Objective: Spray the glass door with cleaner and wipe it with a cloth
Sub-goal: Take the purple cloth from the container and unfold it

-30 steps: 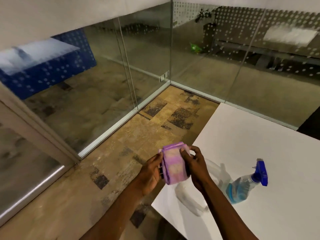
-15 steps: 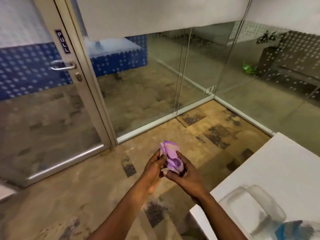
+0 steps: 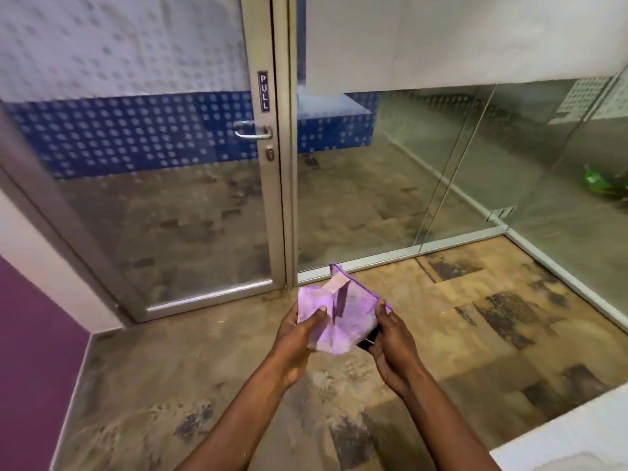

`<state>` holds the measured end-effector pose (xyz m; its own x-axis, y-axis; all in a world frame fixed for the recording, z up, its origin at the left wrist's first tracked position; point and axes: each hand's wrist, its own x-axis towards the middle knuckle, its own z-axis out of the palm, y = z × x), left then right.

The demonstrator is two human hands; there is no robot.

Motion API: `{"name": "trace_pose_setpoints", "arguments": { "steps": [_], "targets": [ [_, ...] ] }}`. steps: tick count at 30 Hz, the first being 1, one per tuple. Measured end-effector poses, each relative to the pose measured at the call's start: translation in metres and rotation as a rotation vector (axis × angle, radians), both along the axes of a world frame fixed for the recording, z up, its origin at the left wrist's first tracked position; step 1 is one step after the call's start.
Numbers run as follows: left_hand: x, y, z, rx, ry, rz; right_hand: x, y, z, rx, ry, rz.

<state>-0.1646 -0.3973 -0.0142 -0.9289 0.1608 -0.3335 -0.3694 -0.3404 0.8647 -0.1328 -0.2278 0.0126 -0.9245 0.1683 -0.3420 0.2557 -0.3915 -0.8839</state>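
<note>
Compared with half a second ago, the purple cloth (image 3: 334,316) is no longer a tight bunch between the palms but is spread partly open, and the view has swung so the glass door (image 3: 163,185) now stands straight ahead, while the spray bottle and most of the white surface (image 3: 574,440) have dropped out of sight, only a corner remaining at the lower right. The left hand (image 3: 299,334) pinches the cloth's left edge, thumb on top and fingers (image 3: 307,339) curled beneath; the right hand (image 3: 390,338) grips the right edge, its thumb over the hem. The cloth hangs between them in the air above the floor, a short way in front of the door's foot. It is a soft, thin square with a darker stitched border, pale and faded in patches, one corner folded up to a point. The door is clear glass in a brushed metal frame, with a curved lever handle (image 3: 253,130), a small keyhole below it and a narrow "PULL" plate (image 3: 263,91) above. A dotted frosted film covers its upper pane. The floor (image 3: 170,385) is mottled tan with dark rectangular patches.
</note>
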Motion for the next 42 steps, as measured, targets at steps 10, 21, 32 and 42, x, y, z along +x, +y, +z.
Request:
{"name": "trace_pose_setpoints", "arguments": {
  "steps": [10,21,32,42],
  "targets": [
    [-0.030,-0.102,0.017,0.220,-0.001,0.217,-0.059,-0.082,-0.005,-0.542,-0.097,-0.035],
    [-0.092,-0.197,0.037,-0.424,0.159,0.532,-0.163,-0.163,0.006,-0.217,-0.010,0.300],
    [-0.238,-0.296,0.075,-0.759,0.024,0.687,-0.315,-0.226,0.043,0.212,0.346,0.439],
    [-0.327,-0.332,0.078,-0.791,0.164,0.707,-0.426,-0.262,0.016,0.260,0.224,0.460]
  ]
}}
